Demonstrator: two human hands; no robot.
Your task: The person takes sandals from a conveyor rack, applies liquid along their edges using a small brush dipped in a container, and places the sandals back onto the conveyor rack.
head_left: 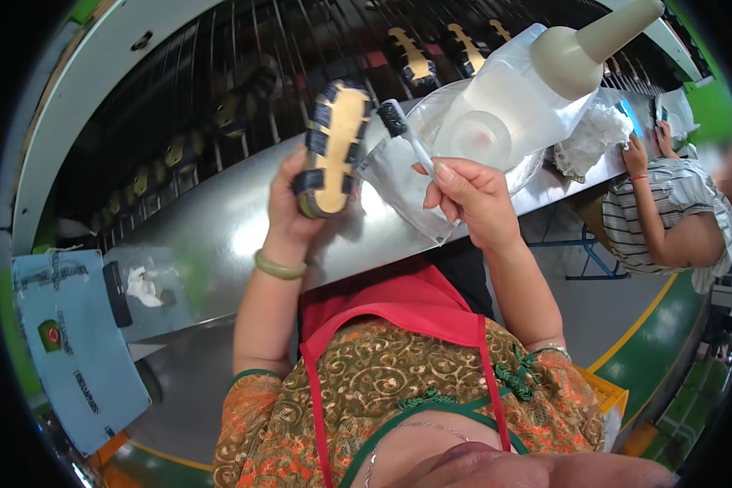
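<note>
My left hand (291, 199) grips a small shoe upper (333, 167) by its side and lower end, with the tan underside turned up and dark tabs folded over its rim. Pinched between thumb and fingers of my right hand (476, 199) is a brush (416, 145) shaped like a toothbrush, with a white handle and black bristles. The bristles are close to the shoe's right side, apart from it. Beyond my right hand, a round translucent dish (476, 140) sits on clear plastic sheeting, beside a large translucent bottle (500, 85) with a beige cone top.
A steel ledge (244, 220) runs in front of me, with a dark rack of metal bars (211, 98) behind it. Several shoe uppers (416, 58) stand on the rack. White fluffy material (595, 138) lies at right, near another person (663, 203). A blue box (81, 350) is at left.
</note>
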